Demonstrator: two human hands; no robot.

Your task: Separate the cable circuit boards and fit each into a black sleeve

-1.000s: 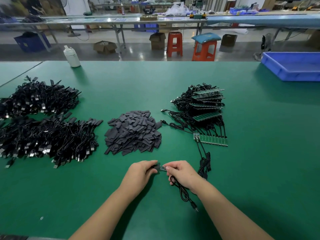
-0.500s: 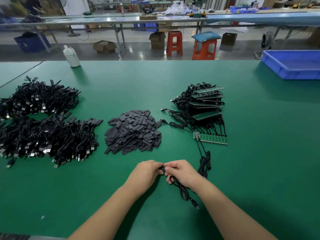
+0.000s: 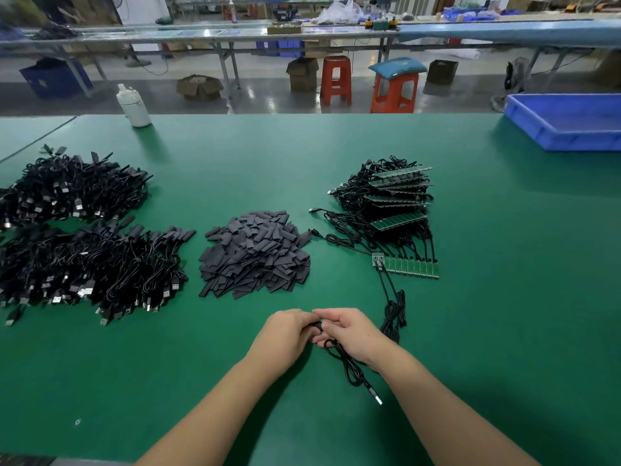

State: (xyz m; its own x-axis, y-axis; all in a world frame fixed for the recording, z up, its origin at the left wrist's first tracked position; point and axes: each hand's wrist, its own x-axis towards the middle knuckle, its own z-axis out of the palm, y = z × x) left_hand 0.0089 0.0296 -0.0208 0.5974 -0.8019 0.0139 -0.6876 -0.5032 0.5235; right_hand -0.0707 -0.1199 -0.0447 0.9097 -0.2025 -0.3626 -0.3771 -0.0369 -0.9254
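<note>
The broad green felt-covered worktable carries, at its left, two tangled heaps of finished black cables with silver plug ends; at the middle lies a mound of flat matt-black sleeves; to the right sits a stack of green circuit-board strips trailing black leads, with one green comb-like strip of joined boards lying flat just in front. Near the front edge the left hand and right hand meet, fingers curled, both pinching one small black sleeve piece between them, mostly hidden by fingertips; its thin looped black cable runs back under the right wrist and ends in a silver plug.
</note>
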